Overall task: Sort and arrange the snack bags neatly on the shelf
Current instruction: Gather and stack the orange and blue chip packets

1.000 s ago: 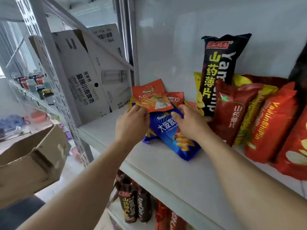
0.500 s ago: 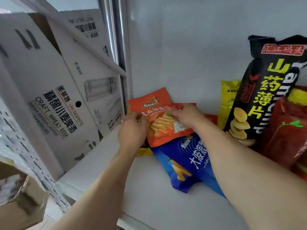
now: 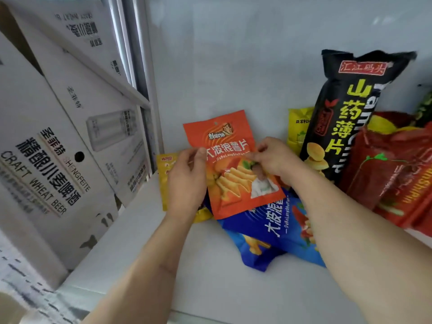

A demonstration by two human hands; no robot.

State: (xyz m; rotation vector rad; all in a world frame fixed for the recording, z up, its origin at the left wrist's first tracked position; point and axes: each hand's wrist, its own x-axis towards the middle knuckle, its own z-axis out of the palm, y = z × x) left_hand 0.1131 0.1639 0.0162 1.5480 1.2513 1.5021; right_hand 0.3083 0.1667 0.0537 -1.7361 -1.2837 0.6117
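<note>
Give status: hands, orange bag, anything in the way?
Left hand and right hand both pinch orange bag, upright. Blue bags lie flat beneath. Black bag stands right, apart.

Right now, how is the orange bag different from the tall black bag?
The orange bag is small and flat; the black bag is tall and puffy. The left hand and right hand hold the orange bag; the black bag stands untouched against the wall. Both picture chips.
</note>
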